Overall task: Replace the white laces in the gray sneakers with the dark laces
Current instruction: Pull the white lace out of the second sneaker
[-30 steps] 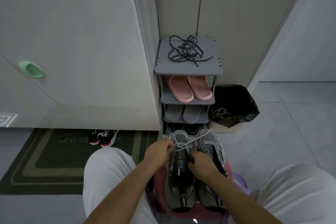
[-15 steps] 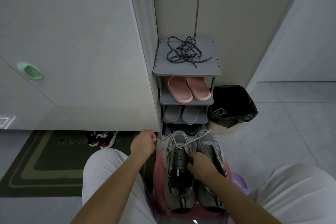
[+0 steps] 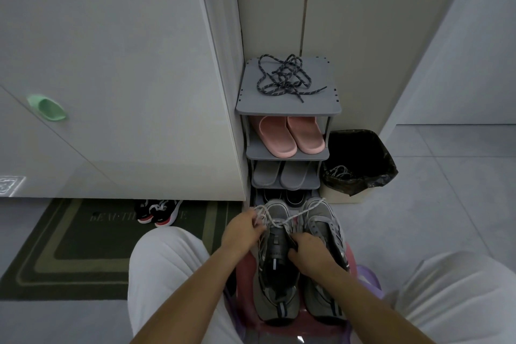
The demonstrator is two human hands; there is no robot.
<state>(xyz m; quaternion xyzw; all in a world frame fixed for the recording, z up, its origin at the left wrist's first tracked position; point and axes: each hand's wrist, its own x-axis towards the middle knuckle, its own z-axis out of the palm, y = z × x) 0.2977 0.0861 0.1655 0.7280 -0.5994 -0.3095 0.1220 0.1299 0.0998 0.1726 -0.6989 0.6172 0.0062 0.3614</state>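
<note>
Hands first: left hand (image 3: 243, 227) pinches the white lace (image 3: 282, 221) of the left gray sneaker (image 3: 276, 265); right hand (image 3: 308, 255) grips its tongue. Dark laces (image 3: 283, 77) wait atop the shoe rack (image 3: 332, 109). Hard tugging could snag an eyelet or tip the shoe.

Both bare arms reach forward from the bottom of the view, between two knees in light trousers. The left hand (image 3: 242, 227) is curled into a loose fist, with the fingers pinched on a white lace (image 3: 282, 221). The right hand (image 3: 310, 253) sits a bit lower and closer to the body. Its palm faces down and its fingers are bent, pressing on the left gray sneaker (image 3: 276, 271). The two hands are near each other but do not touch.
</note>
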